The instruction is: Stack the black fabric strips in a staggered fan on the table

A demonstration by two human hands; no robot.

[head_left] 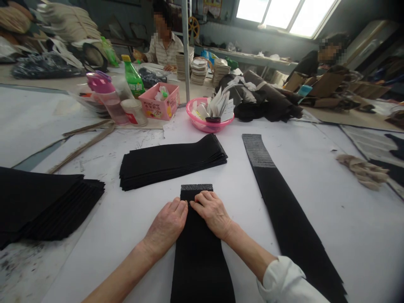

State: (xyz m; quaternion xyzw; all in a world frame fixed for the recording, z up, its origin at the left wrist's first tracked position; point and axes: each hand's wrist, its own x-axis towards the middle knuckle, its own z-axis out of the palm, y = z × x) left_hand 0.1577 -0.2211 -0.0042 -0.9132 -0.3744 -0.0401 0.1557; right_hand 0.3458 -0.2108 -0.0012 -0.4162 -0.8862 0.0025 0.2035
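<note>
A long black fabric strip lies on the white table right in front of me, its far end near the middle of the view. My left hand rests on the strip's left edge with its fingers curled down. My right hand lies on top of the strip near its far end, fingers bent and pressed together onto the cloth. Just beyond the hands sits a stack of black fabric pieces.
Another black stack lies at the left, and a long row of overlapped black strips runs down the right. A pink bowl, a pink box, bottles and cups stand further back. Two people sit at the far tables.
</note>
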